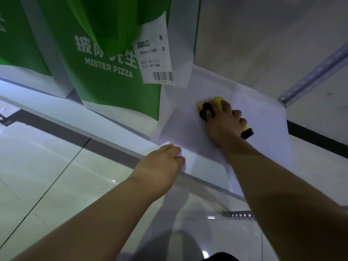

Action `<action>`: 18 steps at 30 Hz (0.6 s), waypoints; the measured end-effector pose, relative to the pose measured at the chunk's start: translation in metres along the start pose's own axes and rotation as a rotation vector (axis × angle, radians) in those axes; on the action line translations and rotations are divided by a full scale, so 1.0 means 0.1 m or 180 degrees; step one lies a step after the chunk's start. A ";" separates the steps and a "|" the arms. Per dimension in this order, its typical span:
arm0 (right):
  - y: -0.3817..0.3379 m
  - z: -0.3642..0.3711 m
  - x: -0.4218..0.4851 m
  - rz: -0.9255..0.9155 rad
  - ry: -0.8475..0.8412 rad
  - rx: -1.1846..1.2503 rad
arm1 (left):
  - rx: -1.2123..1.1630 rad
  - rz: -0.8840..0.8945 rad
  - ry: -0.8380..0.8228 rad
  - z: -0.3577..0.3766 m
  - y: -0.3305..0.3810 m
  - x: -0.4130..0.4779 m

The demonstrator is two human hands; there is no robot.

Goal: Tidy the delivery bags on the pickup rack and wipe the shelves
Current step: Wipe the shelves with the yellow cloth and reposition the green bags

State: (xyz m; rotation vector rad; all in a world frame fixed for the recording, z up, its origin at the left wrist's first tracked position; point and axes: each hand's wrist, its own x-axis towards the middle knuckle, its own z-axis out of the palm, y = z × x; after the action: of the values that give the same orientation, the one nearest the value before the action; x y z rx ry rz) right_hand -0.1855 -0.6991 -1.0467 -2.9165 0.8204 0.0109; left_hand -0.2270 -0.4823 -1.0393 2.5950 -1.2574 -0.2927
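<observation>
A green "MISTER PIZZA" delivery bag (113, 72) with a white order label (154, 53) stands on the white shelf (254, 113) of the rack. A second green bag (17, 40) stands to its left. To the right of the first bag, my right hand (224, 123) lies on top of a yellow and black sponge (207, 108), fingers curled round it, pressing it onto the shelf board. My left hand (162, 164) holds the front edge of the shelf, fingers curled over the lip.
A perforated metal upright (316, 72) marks the shelf's right end, with a pale wall behind. Below lies a glossy tiled floor (56, 176) with a dark strip. A lower perforated rail (239, 215) shows under my right forearm.
</observation>
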 end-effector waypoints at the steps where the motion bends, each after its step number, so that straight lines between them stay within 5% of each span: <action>1: -0.07 0.01 -0.04 -0.0021 0.0015 0.0025 | 0.0002 0.0015 0.0021 0.01 0.01 0.01; 9: 0.30 -0.02 -0.94 -0.1327 -0.0136 0.0240 | 0.0139 0.0040 -0.0035 -0.03 0.10 -0.07; 18: 0.37 -0.34 -1.21 -0.0745 -0.0362 0.0603 | 0.0085 -0.0433 -0.0019 -0.39 -0.04 -0.47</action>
State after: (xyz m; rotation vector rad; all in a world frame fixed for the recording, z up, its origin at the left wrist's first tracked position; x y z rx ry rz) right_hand -0.3091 -0.6712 -1.0125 -2.7823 0.4340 0.0741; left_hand -0.2418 -0.4378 -1.0003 2.7094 -1.0959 -0.3107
